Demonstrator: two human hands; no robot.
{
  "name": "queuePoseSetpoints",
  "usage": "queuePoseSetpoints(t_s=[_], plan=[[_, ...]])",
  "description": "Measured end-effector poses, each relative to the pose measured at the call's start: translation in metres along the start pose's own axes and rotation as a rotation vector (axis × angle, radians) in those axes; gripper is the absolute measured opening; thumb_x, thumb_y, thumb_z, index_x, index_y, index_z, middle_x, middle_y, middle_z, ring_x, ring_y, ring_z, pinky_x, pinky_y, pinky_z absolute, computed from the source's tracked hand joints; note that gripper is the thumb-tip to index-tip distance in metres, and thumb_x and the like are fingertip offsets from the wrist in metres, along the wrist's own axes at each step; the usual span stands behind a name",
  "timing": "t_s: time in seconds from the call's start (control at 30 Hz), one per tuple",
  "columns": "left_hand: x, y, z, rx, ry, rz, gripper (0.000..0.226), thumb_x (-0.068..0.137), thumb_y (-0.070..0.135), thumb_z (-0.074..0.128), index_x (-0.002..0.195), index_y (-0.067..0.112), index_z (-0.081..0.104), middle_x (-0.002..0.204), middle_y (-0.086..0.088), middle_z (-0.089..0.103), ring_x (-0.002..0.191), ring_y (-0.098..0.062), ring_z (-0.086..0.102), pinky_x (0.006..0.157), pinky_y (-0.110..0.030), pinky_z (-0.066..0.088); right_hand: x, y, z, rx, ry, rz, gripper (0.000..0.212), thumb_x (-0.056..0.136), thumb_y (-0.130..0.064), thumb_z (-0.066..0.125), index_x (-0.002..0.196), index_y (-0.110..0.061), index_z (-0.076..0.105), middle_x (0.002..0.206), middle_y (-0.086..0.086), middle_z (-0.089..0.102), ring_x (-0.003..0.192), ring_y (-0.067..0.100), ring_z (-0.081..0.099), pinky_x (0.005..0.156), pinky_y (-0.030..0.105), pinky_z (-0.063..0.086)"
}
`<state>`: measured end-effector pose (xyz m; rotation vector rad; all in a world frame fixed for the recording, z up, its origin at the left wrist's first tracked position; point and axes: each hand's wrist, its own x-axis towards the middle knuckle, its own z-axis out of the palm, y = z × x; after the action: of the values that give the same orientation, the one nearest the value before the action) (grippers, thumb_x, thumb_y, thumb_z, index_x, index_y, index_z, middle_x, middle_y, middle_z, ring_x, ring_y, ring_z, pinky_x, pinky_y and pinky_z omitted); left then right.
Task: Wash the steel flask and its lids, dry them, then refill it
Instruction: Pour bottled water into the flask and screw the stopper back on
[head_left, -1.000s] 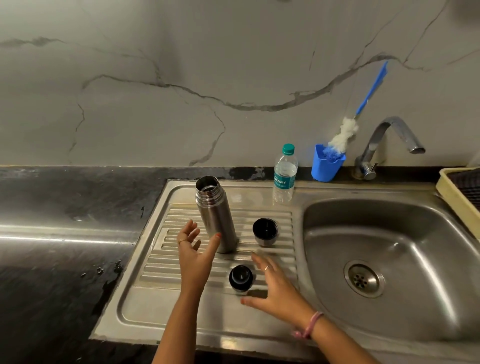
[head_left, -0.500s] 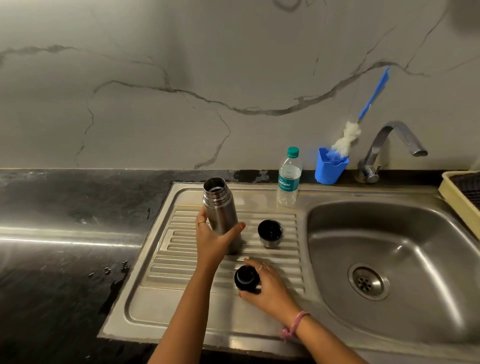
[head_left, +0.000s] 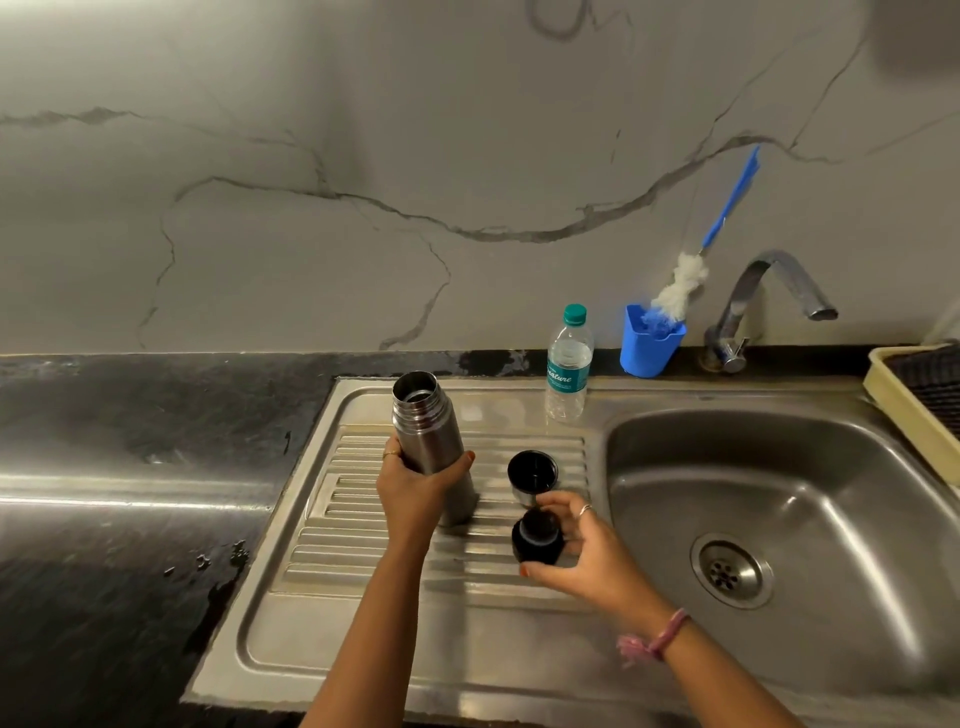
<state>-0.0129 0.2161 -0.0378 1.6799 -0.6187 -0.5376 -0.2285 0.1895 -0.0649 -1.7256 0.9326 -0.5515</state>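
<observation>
Standing open-mouthed on the draining board (head_left: 363, 613), the rigid, probably slick steel flask (head_left: 431, 447) suits the left hand (head_left: 415, 491) wrapping its mid-body, while the right hand (head_left: 582, 556) pinches the black inner lid (head_left: 537, 540).

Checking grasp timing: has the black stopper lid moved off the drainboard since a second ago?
Yes. The black stopper lid sat flat on the drainboard ridges near the cup lid; now the right hand grips it, tilted and raised off the ridges, in about the same spot.

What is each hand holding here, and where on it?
Left hand grips the steel flask round its lower body; right hand pinches the black inner lid by its sides.
</observation>
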Motion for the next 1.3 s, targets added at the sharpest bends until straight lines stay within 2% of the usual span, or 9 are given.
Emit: queuePoseSetpoints(t_s=[0.13,0.27,0.43,0.53,0.67,0.8,1.0,1.17,1.3], plan=[[-0.010,0.012,-0.005,-0.021,-0.018,-0.002,0.061,0.061,0.012,0.092,0.110,0.023,0.057,0.101,0.007,0.066,0.094,-0.011,0.064,0.073,-0.019,0.048,-0.003,-0.004,-0.033,0.121,0.090,-0.004,0.065,0.067,-0.018,0.086,0.120,-0.029,0.049,0.117,-0.008,0.061,0.108,0.003,0.060,0.089,0.023,0.051],[-0.029,0.031,-0.006,-0.002,-0.056,0.058,0.059,0.060,0.012,0.093,0.104,0.028,0.057,0.098,0.009,0.066,0.088,-0.007,0.063,0.069,-0.017,0.046,-0.006,-0.012,-0.065,0.176,0.142,-0.040,0.063,0.070,-0.010,0.082,0.121,-0.024,0.047,0.116,-0.004,0.061,0.103,0.006,0.063,0.079,0.018,0.052],[-0.056,0.053,0.010,0.003,-0.124,0.107,0.058,0.057,0.013,0.094,0.098,0.034,0.058,0.094,0.012,0.069,0.080,0.002,0.066,0.064,-0.012,0.050,-0.008,-0.037,-0.107,0.279,0.186,-0.096,0.056,0.067,-0.015,0.079,0.115,-0.023,0.051,0.111,0.002,0.065,0.101,0.014,0.066,0.078,0.023,0.054],[-0.070,0.060,0.025,0.000,-0.160,0.122,0.058,0.054,0.012,0.096,0.099,0.030,0.062,0.093,0.009,0.071,0.080,0.001,0.067,0.066,-0.016,0.054,-0.008,-0.062,-0.131,0.340,0.160,-0.167,0.054,0.069,-0.009,0.075,0.117,-0.018,0.050,0.113,0.004,0.065,0.101,0.015,0.066,0.077,0.021,0.054],[-0.092,0.068,0.051,-0.007,-0.209,0.150,0.060,0.054,0.010,0.096,0.100,0.027,0.063,0.093,0.008,0.072,0.081,-0.002,0.068,0.069,-0.017,0.056,-0.010,-0.091,-0.163,0.363,0.117,-0.264,0.058,0.069,-0.013,0.078,0.121,-0.018,0.053,0.117,0.007,0.065,0.107,0.022,0.065,0.082,0.027,0.055],[-0.112,0.072,0.075,-0.008,-0.266,0.162,0.061,0.053,0.011,0.096,0.102,0.028,0.065,0.091,0.010,0.074,0.082,-0.004,0.070,0.070,-0.019,0.056,-0.016,-0.121,-0.191,0.271,0.100,-0.376,0.055,0.069,-0.026,0.080,0.120,-0.029,0.060,0.123,0.006,0.063,0.115,0.020,0.061,0.092,0.034,0.052],[-0.134,0.077,0.102,-0.016,-0.335,0.182,0.065,0.056,0.009,0.095,0.111,0.020,0.064,0.098,0.008,0.073,0.088,-0.005,0.069,0.072,-0.015,0.054,-0.018,-0.162,-0.225,0.016,-0.082,-0.400,0.050,0.074,-0.016,0.079,0.119,-0.023,0.058,0.111,-0.004,0.066,0.107,0.013,0.063,0.092,0.034,0.052],[-0.142,0.076,0.117,0.016,-0.373,0.201,0.072,0.056,0.017,0.096,0.119,0.021,0.063,0.104,0.008,0.073,0.094,-0.006,0.069,0.083,-0.024,0.058,-0.017,-0.185,-0.241,-0.438,-0.224,-0.365,0.049,0.073,-0.026,0.080,0.118,-0.034,0.061,0.102,-0.024,0.063,0.096,-0.003,0.059,0.080,0.016,0.051],[-0.149,0.082,0.125,0.042,-0.398,0.220,0.075,0.057,0.023,0.096,0.122,0.027,0.058,0.108,0.014,0.068,0.095,0.005,0.064,0.078,-0.012,0.053,-0.017,-0.199,-0.245,-0.698,-0.304,-0.340,0.050,0.071,-0.043,0.078,0.118,-0.038,0.062,0.099,-0.026,0.062,0.097,-0.005,0.057,0.075,0.008,0.045]])
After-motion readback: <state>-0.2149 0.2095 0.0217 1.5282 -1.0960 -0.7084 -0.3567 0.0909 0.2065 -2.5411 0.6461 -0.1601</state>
